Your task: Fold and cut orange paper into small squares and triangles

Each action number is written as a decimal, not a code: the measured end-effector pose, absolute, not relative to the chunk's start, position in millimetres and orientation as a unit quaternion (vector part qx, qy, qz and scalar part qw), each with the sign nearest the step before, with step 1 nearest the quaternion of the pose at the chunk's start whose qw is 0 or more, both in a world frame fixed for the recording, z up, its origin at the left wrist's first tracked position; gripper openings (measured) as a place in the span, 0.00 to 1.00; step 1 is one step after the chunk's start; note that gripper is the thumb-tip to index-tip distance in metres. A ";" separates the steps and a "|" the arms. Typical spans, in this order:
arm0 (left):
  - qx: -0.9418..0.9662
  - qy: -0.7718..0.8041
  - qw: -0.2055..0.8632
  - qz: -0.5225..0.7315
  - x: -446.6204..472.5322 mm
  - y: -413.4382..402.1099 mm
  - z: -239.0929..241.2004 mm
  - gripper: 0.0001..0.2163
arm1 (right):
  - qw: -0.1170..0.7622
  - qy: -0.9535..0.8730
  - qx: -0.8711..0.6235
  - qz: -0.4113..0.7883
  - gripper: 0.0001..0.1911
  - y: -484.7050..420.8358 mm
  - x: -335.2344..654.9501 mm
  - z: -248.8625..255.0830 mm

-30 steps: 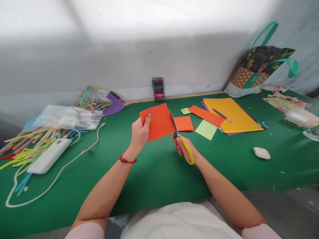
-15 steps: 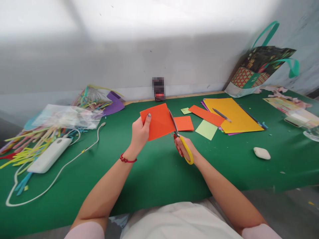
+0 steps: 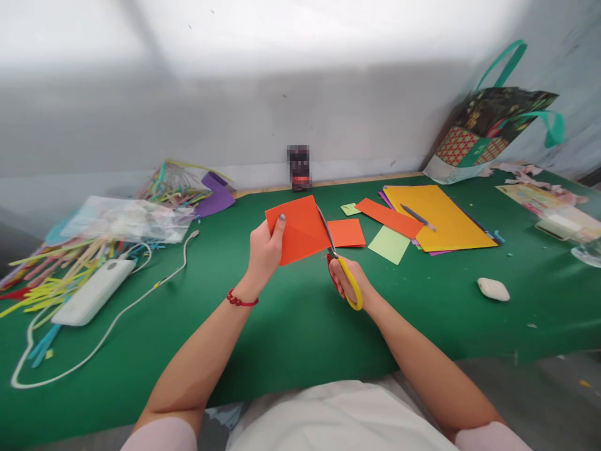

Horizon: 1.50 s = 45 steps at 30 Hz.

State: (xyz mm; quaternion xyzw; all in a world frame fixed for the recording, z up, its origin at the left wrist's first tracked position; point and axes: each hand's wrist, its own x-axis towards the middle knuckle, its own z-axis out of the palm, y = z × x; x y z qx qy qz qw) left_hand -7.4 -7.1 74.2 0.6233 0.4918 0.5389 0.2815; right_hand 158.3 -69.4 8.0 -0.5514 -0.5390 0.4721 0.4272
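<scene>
My left hand (image 3: pixel 263 252) pinches an orange paper sheet (image 3: pixel 300 227) by its left edge and holds it above the green table (image 3: pixel 291 313). My right hand (image 3: pixel 348 280) grips yellow-handled scissors (image 3: pixel 342 266), fingers through the loops. The blades run up along the sheet's right edge. Just beyond the blades a smaller orange piece (image 3: pixel 346 232) lies flat on the table.
Right of centre lie a yellow-orange sheet (image 3: pixel 441 216) with a pencil (image 3: pixel 417 217), an orange strip (image 3: pixel 389 217) and a light green piece (image 3: pixel 389 244). A white eraser (image 3: pixel 493 289) sits further right, a patterned bag (image 3: pixel 488 125) behind. Left: a power bank (image 3: pixel 94 299), cable, coloured strips (image 3: pixel 51 275).
Almost nothing has moved. Both hands, the orange sheet and the scissors have shifted very slightly to the right.
</scene>
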 end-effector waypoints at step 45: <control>0.625 0.485 0.287 0.539 -5.7 -9.0 73.0 0.16 | 0.436 -0.566 -0.523 0.465 0.26 -66.6 162.3 3.4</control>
